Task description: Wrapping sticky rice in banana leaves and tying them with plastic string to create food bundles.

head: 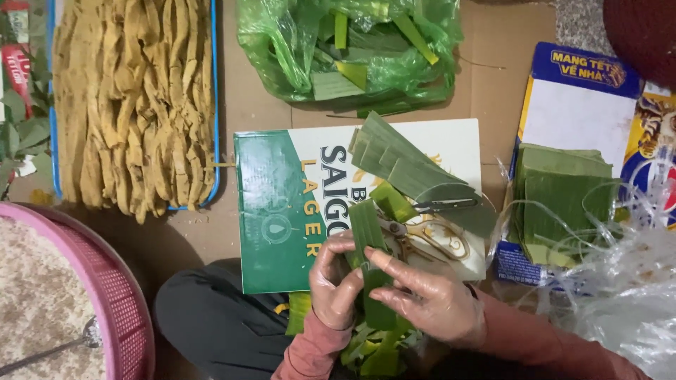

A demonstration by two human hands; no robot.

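Note:
A long green leaf strip (369, 243) stands between both my hands above a green and white flattened carton (282, 211). My left hand (336, 281) wraps its fingers around the strip's left edge. Pressed flat against the strip's right side is my right hand (426, 295), with the index finger across it. Both hands wear thin clear gloves. Scissors with gold handles (429, 232) lie on the carton just right of the strip. A fan of cut leaf pieces (405, 165) rests behind them.
A blue-rimmed tray of tan strips (134, 98) sits at top left, a pink basket of rice (116, 295) with a spoon at bottom left. A green plastic bag of leaves (352, 49) is at the top. Stacked leaf squares (563, 197) and plastic strings (620, 281) lie right.

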